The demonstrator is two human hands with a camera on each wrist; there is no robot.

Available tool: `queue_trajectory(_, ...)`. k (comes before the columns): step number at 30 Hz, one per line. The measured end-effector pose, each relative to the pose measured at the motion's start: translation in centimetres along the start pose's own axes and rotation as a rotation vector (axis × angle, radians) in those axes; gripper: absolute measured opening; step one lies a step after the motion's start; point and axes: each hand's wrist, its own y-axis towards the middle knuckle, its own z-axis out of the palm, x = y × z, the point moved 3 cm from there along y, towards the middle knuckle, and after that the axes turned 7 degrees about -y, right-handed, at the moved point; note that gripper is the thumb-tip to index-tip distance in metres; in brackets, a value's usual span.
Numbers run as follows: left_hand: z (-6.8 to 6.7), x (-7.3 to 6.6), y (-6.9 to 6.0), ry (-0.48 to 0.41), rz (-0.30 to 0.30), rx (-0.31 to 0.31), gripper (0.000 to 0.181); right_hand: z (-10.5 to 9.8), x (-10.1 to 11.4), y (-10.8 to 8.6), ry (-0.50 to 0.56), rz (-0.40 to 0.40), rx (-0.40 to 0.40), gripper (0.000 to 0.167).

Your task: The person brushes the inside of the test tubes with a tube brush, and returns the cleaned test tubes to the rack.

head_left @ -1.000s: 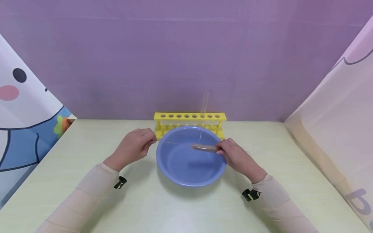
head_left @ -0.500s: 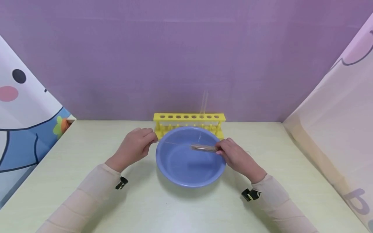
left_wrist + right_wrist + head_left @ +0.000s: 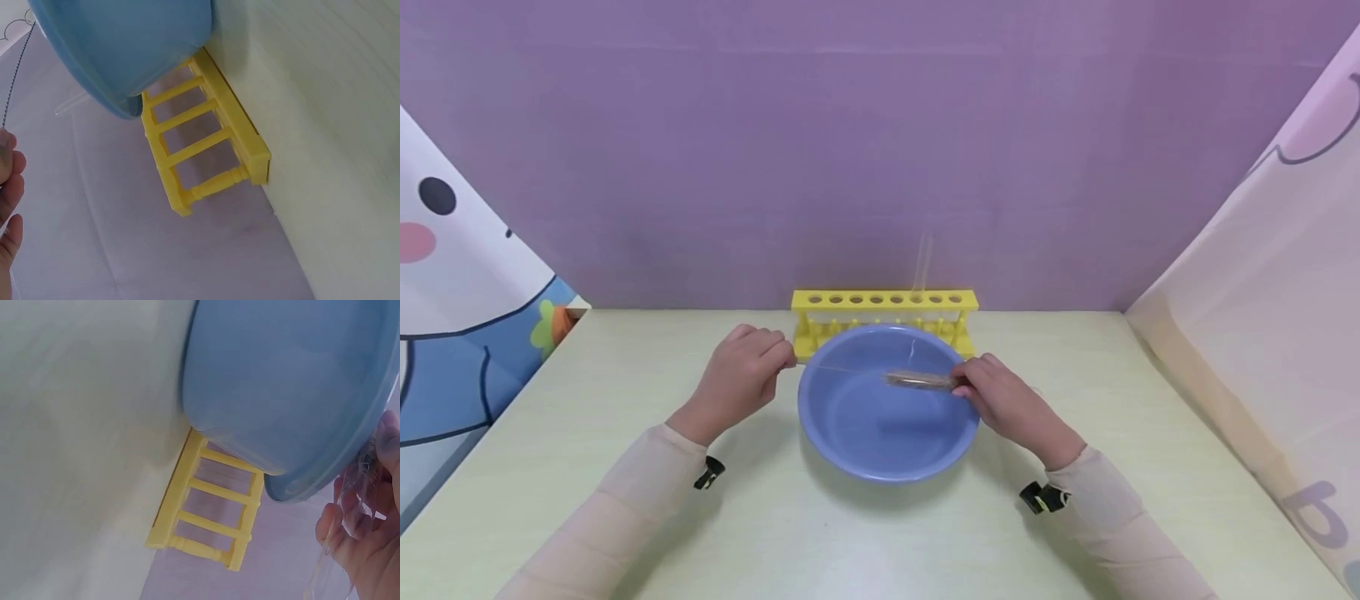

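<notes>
Over the blue basin point(image 3: 887, 433), my left hand point(image 3: 741, 379) pinches the thin wire handle of a test tube brush. The twisted wire point(image 3: 17, 72) stands out beyond the fingertips in the left wrist view. Its brownish bristles point(image 3: 917, 381) show inside what looks like a clear test tube point(image 3: 359, 472). My right hand point(image 3: 1011, 408) grips the tube's right part at the basin's right rim, with fingers curled round it. Those fingers hide part of the tube, and its outline is hard to make out in the right wrist view.
Behind the basin stands a yellow test tube rack point(image 3: 885, 300). One clear upright test tube point(image 3: 922, 265) sits in a rack hole right of centre. A purple sheet point(image 3: 880, 150) hangs behind the pale table point(image 3: 880, 542), with printed sheets at both sides.
My left hand shifts slightly right, then back left by now, with the wire. My right hand keeps its grip; the whole head view drifts a little.
</notes>
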Motion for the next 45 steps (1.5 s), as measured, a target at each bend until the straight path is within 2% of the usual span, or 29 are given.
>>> queue_trajectory(4,-0.5,0.0,0.3,0.010,0.036,-0.050,0.027,-0.2,0.0,0.1,0.012,0.015,0.009,0.016)
queue_trajectory(7,-0.8,0.1,0.4,0.013,0.047,-0.073,0.028,-0.4,0.0,0.2,0.020,0.006,0.004,0.017)
queue_trajectory(19,-1.0,0.4,0.2,0.019,0.055,-0.070,0.029,-0.7,-0.2,-0.1,0.039,0.037,0.042,0.018)
queue_trajectory(26,-1.2,0.4,0.2,0.005,0.080,-0.110,0.030,-0.9,-0.4,-0.2,0.040,0.030,0.039,0.018)
queue_trajectory(45,-1.7,0.8,-0.1,0.027,0.075,-0.077,0.023,-1.4,-0.7,-0.7,0.039,0.019,0.041,0.021)
